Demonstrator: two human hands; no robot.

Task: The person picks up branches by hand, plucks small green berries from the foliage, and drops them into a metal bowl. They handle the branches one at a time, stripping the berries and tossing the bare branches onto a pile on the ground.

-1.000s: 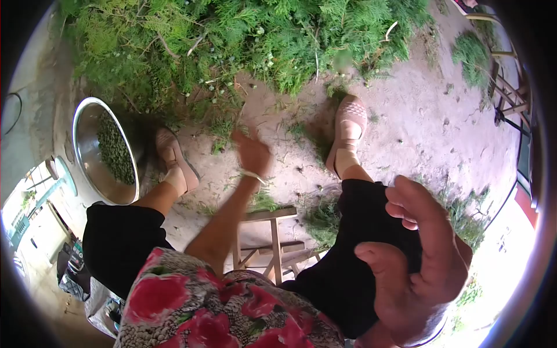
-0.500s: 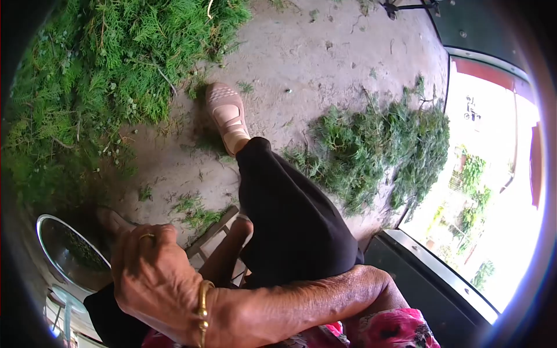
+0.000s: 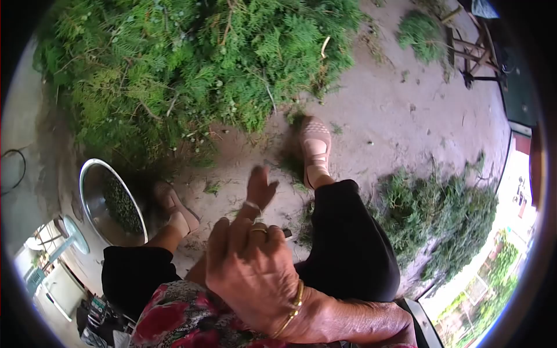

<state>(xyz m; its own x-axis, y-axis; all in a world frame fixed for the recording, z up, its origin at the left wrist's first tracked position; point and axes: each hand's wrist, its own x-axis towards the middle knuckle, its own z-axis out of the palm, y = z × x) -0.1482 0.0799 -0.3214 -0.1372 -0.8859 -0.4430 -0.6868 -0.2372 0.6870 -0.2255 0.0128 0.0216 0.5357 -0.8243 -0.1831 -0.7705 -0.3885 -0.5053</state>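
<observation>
My right hand (image 3: 249, 267), with a ring and a gold bangle, is held over my lap with its fingers curled inward. A small dark piece (image 3: 287, 233) shows just beside its fingers; what the hand grips I cannot tell. Farther down, between my shoes, my left hand (image 3: 261, 188) reaches low over the floor, slightly blurred, its thumb apart from the fingers. In front of it lies a large heap of green conifer branches (image 3: 220, 69). To the left a metal bowl (image 3: 87, 174) stands tilted, holding many small greenish pieces (image 3: 120, 203).
A second pile of cut branches (image 3: 441, 220) lies right of my knee. My shoes (image 3: 316, 142) rest on the concrete floor (image 3: 383, 116), strewn with sprigs. A wooden-legged stand (image 3: 470, 52) is at the upper right; a pale blue-green fan (image 3: 72, 235) stands lower left.
The view has swung left, so the heap, bowl and shoes appear farther right. My left hand now shows beyond my right hand, reaching forward to the floor; the right stays curled.
</observation>
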